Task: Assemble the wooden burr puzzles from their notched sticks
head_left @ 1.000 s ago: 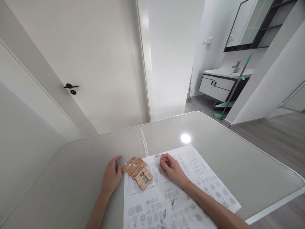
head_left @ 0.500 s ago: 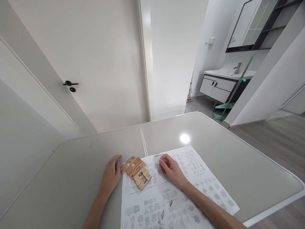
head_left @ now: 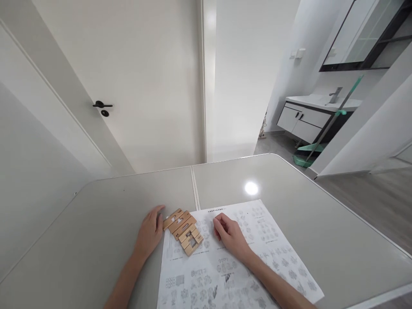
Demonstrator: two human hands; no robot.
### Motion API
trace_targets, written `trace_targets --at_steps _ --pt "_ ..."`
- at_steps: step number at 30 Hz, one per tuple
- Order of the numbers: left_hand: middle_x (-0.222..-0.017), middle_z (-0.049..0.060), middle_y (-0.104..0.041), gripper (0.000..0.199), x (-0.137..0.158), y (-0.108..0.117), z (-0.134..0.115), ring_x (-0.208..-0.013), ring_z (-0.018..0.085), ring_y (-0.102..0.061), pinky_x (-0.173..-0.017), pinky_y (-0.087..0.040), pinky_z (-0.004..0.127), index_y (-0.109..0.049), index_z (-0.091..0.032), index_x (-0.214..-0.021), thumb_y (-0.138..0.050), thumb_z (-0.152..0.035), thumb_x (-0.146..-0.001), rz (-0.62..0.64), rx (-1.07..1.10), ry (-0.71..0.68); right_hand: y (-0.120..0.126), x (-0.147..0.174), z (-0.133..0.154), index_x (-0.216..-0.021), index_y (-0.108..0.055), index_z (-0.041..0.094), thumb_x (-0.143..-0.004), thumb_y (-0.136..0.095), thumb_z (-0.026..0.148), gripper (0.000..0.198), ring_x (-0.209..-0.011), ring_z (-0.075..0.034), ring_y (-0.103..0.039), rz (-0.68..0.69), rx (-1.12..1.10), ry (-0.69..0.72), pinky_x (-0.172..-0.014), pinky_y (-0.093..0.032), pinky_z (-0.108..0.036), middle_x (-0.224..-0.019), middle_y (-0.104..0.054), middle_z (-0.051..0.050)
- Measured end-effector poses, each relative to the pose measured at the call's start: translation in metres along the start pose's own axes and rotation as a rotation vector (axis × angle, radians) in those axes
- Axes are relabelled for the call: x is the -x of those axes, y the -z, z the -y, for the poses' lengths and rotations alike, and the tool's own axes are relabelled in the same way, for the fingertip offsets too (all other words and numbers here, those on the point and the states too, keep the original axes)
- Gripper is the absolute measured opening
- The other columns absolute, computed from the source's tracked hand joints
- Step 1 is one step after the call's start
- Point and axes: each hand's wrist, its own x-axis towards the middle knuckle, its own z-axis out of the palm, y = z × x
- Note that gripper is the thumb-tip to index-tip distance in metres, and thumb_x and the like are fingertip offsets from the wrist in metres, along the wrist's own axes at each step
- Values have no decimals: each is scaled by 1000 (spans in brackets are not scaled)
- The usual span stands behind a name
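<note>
Head view: left hand (head_left: 149, 232) rests beside wooden pieces (head_left: 179, 231).

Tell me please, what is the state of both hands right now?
Left hand: open, beside the wooden pieces, gripping nothing visible.
Right hand: loosely closed over the printed sheet, nothing visible in it.

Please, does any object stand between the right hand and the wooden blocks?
No, nothing visible does. The right hand is to the right of the wooden blocks, and only flat printed paper shows in the gap. The left hand is on their other side.
</note>
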Motion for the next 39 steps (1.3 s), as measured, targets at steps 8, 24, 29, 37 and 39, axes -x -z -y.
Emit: trace_targets --at_steps 8,24,29,37,39 --pt "-129 8 -66 33 6 6 -6 -123 26 -61 -107 -50 46 -56 -24 -127 -40 -33 -99 -56 55 2 -1 0 -3 -80 -49 24 -102 -44 52 37 -55 -16 -47 9 16 7 -55 -37 -27 -61 -55 3" --pt "-128 12 -65 36 2 -2 -5 -125 29 -56 -112 -43 54 -53 -21 -129 -44 -29 -95 -31 21 -51 0 0 -2 -78 -49 25 -100 -43 59 41 -53 -17 -47 2 49 -2 -55 -37 -29 -60 -55 2" --pt "-130 13 -63 35 0 -4 -5 -128 30 -53 -114 -41 53 -54 -20 -128 -41 -30 -97 -10 -25 -65 0 0 -1 -78 -49 24 -101 -44 55 38 -53 -16 -46 12 45 11 -55 -36 -28 -60 -55 2" --pt "-132 14 -61 38 -2 -8 -6 -128 31 -52 -113 -40 53 -54 -19 -130 -42 -36 -98 -20 -78 -70 1 -1 -1 -77 -49 24 -101 -45 53 38 -52 -16 -46 -9 54 4 -55 -37 -28 -58 -54 4" --pt "-132 14 -62 38 -2 -8 -6 -128 31 -53 -113 -40 54 -54 -20 -130 -43 -36 -98 -24 -77 -70 2 -1 1 -77 -50 24 -100 -45 54 38 -53 -16 -47 -12 51 3 -55 -37 -28 -58 -54 3"
